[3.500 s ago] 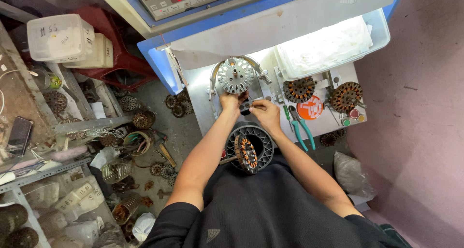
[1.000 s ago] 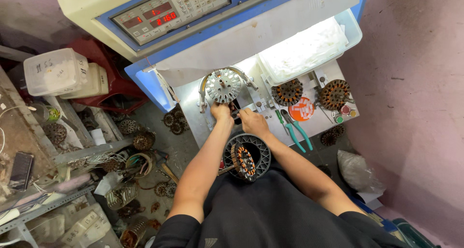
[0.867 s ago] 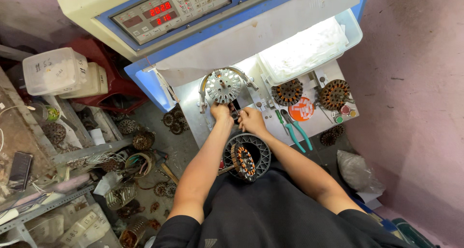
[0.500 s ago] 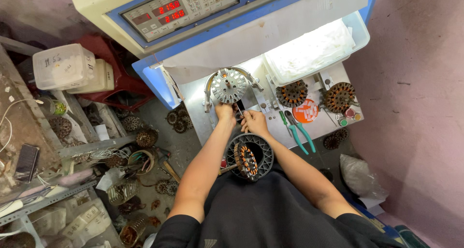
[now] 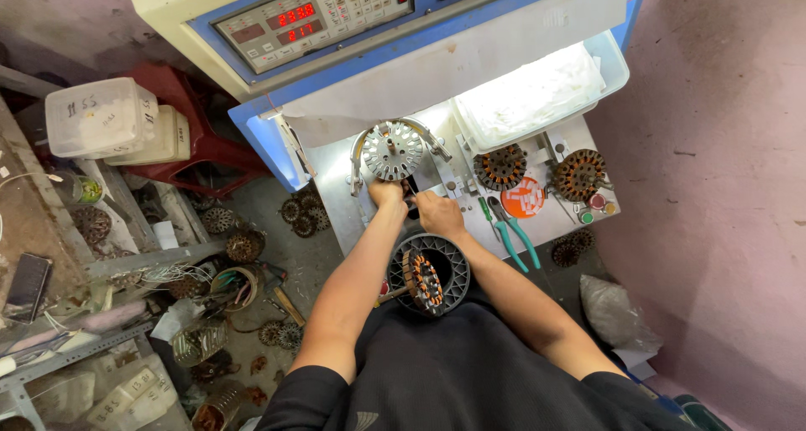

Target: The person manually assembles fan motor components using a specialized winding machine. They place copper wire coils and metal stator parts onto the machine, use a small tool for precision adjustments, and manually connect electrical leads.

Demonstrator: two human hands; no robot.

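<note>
Since half a second ago little has shifted: the left hand (image 5: 386,193) and right hand (image 5: 438,214) remain at the centre of the frame, fingers curled just under the round metal disc (image 5: 392,150); whether they pinch anything I cannot tell. Two wound copper coils (image 5: 500,167) sit right of it on the grey metal surface (image 5: 336,188), one black ring (image 5: 431,271) below. Cluttered floor (image 5: 277,255) at left.

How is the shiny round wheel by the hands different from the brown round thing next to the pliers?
The silver slotted disc stands mounted in the machine's curved metal bracket, while the brown wound core lies loose on the grey worktop. The silver slotted disc is bare metal; the brown wound core looks dark and coppery. The left hand and right hand work just under the disc; nobody touches the core. Both are round with spokes.
</note>
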